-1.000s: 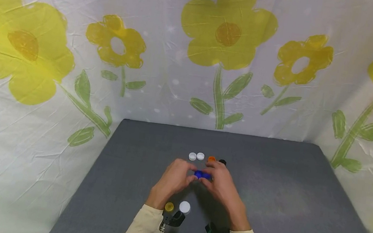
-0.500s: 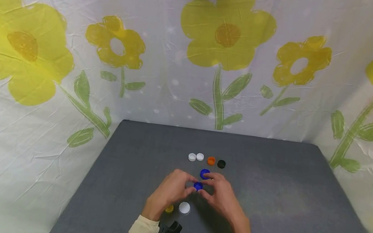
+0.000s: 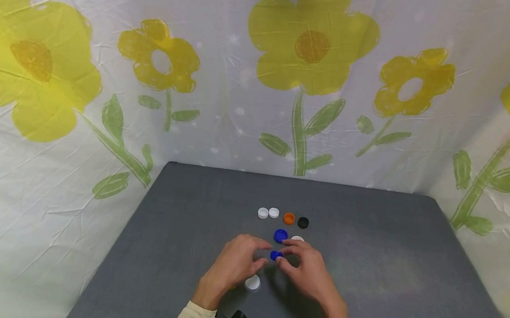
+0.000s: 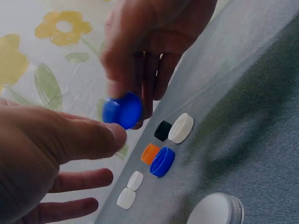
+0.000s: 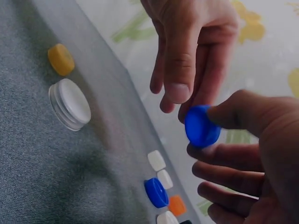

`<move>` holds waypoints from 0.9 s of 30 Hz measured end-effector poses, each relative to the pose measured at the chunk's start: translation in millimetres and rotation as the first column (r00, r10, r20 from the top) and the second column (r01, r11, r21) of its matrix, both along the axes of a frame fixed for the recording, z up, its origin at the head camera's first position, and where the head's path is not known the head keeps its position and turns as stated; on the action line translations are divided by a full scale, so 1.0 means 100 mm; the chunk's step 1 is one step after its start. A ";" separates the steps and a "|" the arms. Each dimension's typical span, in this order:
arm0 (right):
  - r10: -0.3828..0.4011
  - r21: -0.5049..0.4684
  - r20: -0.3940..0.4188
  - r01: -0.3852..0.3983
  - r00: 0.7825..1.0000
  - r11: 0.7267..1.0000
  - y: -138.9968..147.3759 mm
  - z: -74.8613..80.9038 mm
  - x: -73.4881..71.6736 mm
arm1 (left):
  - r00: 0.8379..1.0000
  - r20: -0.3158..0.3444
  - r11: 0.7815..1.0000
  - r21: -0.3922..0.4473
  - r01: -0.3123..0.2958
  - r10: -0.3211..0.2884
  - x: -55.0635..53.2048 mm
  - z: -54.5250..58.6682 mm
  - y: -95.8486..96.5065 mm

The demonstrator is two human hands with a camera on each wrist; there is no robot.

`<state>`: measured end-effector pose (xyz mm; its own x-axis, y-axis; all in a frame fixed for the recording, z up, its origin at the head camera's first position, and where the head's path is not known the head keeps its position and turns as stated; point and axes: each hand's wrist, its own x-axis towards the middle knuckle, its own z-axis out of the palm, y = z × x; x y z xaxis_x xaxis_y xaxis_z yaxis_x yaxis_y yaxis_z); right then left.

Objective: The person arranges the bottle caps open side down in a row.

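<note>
Right hand (image 3: 310, 272) has the round blue bottle cap (image 5: 201, 127) pinched thumb-to-finger, so it's nearer, while the left hand (image 3: 238, 256) hangs just left of that cap, thumb and fingers apart, nothing gripped.

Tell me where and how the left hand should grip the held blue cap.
Probably by the free part of its round rim, coming from the left: the right hand pinches the blue cap at its right side, leaving its left edge exposed.

Pale fabric backdrop (image 3: 230, 124) printed with yellow flowers (image 3: 316, 7), dark grey table (image 3: 364, 278), soft light
</note>
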<state>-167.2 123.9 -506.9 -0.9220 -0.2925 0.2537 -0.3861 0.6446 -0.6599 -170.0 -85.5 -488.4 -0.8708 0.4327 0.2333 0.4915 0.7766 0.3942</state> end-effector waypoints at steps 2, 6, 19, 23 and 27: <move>0.003 -0.032 0.036 -0.002 0.999 0.999 0.01 0.01 0.01 | 1.000 -0.019 1.000 0.022 0.006 -0.005 0.01 0.00 0.00; 0.010 -0.086 0.099 -0.002 0.995 0.996 0.00 0.02 0.01 | 0.999 -0.046 0.998 0.063 0.007 -0.004 0.03 -0.01 0.01; -0.067 -0.139 -0.068 0.057 0.995 0.989 0.01 0.03 0.03 | 0.988 0.144 0.933 0.343 -0.110 0.063 0.02 0.00 0.00; -0.065 -0.108 -0.179 0.047 0.982 0.993 0.02 0.05 0.03 | 0.965 0.252 0.893 0.414 -0.177 0.075 0.01 0.03 -0.03; -0.024 -0.109 -0.253 -0.004 0.967 0.994 0.01 0.05 0.04 | 0.933 0.356 0.848 0.477 -0.231 0.053 0.01 0.04 -0.04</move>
<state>-163.5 124.5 -501.5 -0.8261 -0.2418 0.5090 -0.5436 0.5798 -0.6069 -169.2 -89.9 -484.1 -0.9767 0.1977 0.0835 0.1703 0.4773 0.8621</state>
